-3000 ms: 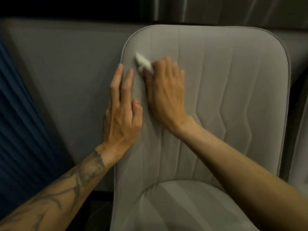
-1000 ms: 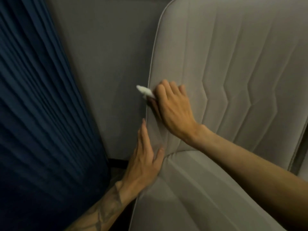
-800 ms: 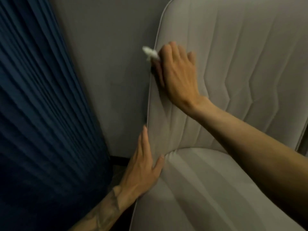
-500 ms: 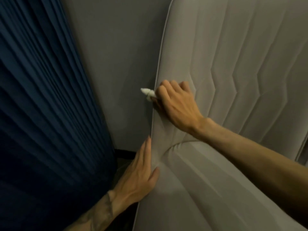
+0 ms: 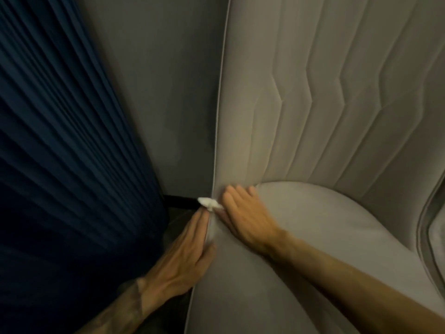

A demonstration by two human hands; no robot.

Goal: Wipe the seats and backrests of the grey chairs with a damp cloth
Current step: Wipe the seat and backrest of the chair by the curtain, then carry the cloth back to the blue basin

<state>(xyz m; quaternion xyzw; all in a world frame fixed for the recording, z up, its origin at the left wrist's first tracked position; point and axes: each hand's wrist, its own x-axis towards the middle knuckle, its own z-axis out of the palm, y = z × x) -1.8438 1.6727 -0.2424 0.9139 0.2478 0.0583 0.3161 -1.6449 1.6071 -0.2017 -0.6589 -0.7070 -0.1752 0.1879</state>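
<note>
A grey upholstered chair fills the right of the view, with a quilted backrest [image 5: 313, 92] and a rounded seat [image 5: 325, 232]. My right hand [image 5: 245, 218] presses a small white cloth [image 5: 209, 203] against the chair's left edge, where backrest and seat meet; only the cloth's tip pokes out past the fingers. My left hand [image 5: 183, 256] lies with straight fingers along the outside of the chair's left edge, just below the cloth, thumb on the seat side.
A dark blue pleated curtain [image 5: 60, 165] hangs close on the left. A grey wall [image 5: 163, 92] stands behind the chair, with a dark skirting strip [image 5: 180, 201] at its foot. Part of a second grey chair [image 5: 435, 232] shows at the right edge.
My right hand has slid the cloth down the backrest's left edge to the seat junction. My left hand has stayed low on the chair's outer side.
</note>
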